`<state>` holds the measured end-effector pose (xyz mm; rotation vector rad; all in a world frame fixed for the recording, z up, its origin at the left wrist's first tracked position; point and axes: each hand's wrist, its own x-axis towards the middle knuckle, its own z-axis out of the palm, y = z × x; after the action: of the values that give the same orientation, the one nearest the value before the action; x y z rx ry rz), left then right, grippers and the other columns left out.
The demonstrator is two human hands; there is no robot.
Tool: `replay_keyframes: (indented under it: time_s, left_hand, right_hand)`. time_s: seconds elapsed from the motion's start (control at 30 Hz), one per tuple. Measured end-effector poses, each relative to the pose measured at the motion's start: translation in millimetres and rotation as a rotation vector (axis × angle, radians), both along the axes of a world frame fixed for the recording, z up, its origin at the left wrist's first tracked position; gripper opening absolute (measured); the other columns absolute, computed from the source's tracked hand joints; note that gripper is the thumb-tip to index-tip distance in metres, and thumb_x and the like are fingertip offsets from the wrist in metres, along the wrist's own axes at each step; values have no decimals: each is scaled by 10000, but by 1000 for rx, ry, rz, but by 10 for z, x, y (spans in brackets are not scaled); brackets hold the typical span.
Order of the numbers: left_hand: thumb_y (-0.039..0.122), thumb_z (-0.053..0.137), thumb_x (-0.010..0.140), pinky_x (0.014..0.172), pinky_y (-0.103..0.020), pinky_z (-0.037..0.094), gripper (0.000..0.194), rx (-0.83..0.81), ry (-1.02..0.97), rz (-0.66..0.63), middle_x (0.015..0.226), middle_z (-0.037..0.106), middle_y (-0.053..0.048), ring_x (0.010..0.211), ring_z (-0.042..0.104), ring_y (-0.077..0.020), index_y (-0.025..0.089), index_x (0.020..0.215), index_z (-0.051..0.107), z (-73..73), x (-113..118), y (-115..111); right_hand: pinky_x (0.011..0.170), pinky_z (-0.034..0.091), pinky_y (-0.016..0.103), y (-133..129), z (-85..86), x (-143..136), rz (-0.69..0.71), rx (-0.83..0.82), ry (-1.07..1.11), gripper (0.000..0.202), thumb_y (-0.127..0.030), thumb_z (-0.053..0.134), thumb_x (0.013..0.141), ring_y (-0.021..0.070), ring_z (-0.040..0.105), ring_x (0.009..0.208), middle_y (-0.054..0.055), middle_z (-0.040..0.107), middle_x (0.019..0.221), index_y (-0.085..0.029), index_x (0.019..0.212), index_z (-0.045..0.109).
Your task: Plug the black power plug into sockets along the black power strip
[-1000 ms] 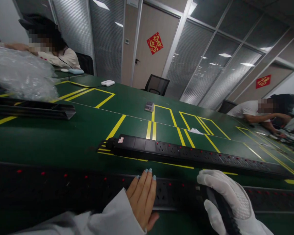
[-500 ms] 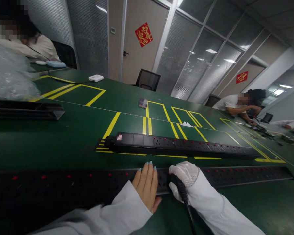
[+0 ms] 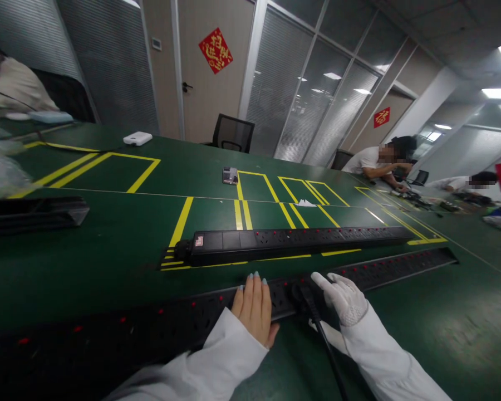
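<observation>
A long black socket strip [image 3: 175,316] with red lights crosses the near part of the green table. My left hand [image 3: 254,309], bare, lies flat on it with the fingers stretched out. Just to the right, a black plug [image 3: 304,298] with a thick cable [image 3: 332,356] sits in one of the sockets. My right hand [image 3: 344,301], in a white glove, is beside the plug with thumb and fingers apart, holding nothing. Farther back lies a second black strip [image 3: 296,243] with a small label at its left end.
A black channel piece [image 3: 33,216] and clear plastic wrap [image 3: 2,167] lie at the left. A white box [image 3: 137,138] and a small device [image 3: 230,175] are farther back. People sit at the table's far left and far right.
My right hand has let go of the plug and opened, moving a little to the right. My left hand stays on the strip. The view has turned to the right.
</observation>
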<state>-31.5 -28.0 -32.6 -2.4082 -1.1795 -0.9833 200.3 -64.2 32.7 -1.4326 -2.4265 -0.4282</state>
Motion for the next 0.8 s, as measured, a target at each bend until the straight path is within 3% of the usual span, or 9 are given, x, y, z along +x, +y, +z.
replay_keyframes:
  time_s: [0.33, 0.57, 0.8]
  left_hand:
    - [400, 380, 878, 900, -411, 380, 517, 69, -68, -28, 1171, 581, -225, 1094, 552, -329, -7, 1132, 574, -83, -27, 40]
    - [421, 423, 858, 919, -392, 377, 539, 155, 140, -15, 1233, 546, -210, 1147, 521, -306, 64, 1256, 496, -77, -159, 58]
    - [466, 437, 859, 901, -395, 391, 535, 158, 207, -3, 1222, 550, -217, 1125, 538, -306, 88, 1228, 525, 6, -176, 22]
  right_hand:
    - [944, 410, 493, 190, -10, 0, 189, -18, -31, 691, -371, 547, 775, 184, 501, 725, 21, 485, 761, -47, 1348, 336]
    - [843, 457, 406, 460, 43, -102, 375, -114, -20, 699, -416, 553, 756, 208, 497, 739, 76, 558, 844, -25, 1308, 377]
    - [768, 459, 391, 535, 109, -232, 387, -188, 60, 466, -427, 477, 810, 241, 522, 748, 95, 556, 780, -64, 1099, 527]
